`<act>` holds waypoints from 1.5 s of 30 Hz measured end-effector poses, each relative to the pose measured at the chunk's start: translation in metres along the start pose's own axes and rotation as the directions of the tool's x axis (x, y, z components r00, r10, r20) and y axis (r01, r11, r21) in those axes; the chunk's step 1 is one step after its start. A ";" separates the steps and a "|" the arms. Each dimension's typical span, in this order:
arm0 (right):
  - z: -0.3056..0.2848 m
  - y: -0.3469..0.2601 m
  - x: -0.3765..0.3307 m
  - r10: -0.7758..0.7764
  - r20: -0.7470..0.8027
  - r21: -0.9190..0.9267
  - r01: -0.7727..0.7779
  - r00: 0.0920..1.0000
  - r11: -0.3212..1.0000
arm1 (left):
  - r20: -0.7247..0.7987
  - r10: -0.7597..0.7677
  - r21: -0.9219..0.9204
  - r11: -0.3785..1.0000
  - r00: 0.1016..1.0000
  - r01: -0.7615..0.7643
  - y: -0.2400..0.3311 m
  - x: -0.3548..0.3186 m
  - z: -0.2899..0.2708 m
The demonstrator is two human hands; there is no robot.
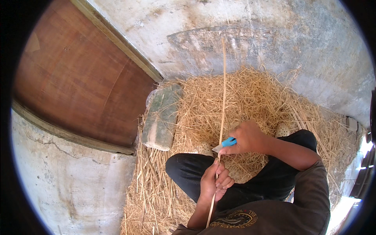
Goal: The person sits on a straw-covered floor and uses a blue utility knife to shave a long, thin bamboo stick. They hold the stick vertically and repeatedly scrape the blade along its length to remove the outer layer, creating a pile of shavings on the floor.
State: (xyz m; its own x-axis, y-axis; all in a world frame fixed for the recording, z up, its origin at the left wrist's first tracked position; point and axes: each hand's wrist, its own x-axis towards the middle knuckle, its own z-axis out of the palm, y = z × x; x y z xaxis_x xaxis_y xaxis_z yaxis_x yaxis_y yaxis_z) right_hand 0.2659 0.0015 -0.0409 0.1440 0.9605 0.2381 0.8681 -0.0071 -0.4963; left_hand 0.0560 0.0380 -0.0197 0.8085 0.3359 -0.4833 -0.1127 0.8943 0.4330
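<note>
Straw-coloured and thin, a long cane strip runs from below the person's lap up across the heap of loose straw toward the grey plaster wall. Its lower part passes through the left hand, whose fingers are curled tight around it just above the dark trousers. Its upper end reaches past the far edge of the straw. The right hand is closed around a small knife with a blue handle; the pale blade points left and meets the strip just above the left hand. The two hands sit close together, right above left, over the person's folded legs. Two pale shoes show partly at the edge of the trousers, on the straw. At the straw's left edge lies a greenish block wrapped in clear plastic, its long side running along a brown wooden door with a pale frame. Cracked grey concrete fills the lower left, beside the straw. A small white object rests by the wall at the far right edge of the straw; what it is cannot be told.
</note>
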 end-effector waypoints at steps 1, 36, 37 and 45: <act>0.002 0.007 0.003 0.058 -0.037 0.039 -0.057 0.998 0.998 | 0.019 0.015 0.023 1.000 1.000 -0.015 -0.001 -0.002 0.002; -0.040 0.126 0.051 -0.072 -0.373 -0.330 -0.060 0.925 0.942 | 0.046 -0.073 0.249 0.967 0.996 0.060 -0.015 -0.045 -0.007; -0.040 0.130 0.052 -0.056 -0.369 -0.327 -0.073 0.928 0.942 | 0.042 -0.079 0.251 0.966 0.996 0.066 -0.016 -0.046 -0.008; -0.070 0.152 0.056 0.264 -0.323 -0.306 -0.364 0.909 0.880 | 0.061 -0.135 0.245 0.963 0.989 0.116 -0.029 -0.066 -0.017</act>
State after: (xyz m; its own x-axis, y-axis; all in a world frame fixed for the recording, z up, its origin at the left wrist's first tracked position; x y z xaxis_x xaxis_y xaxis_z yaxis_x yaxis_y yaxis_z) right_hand 0.4398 0.0346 -0.0446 0.5131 0.7813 0.3553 0.8567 -0.4407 -0.2682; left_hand -0.0041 -0.0048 -0.0129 0.8502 0.1932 -0.4897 0.1271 0.8274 0.5470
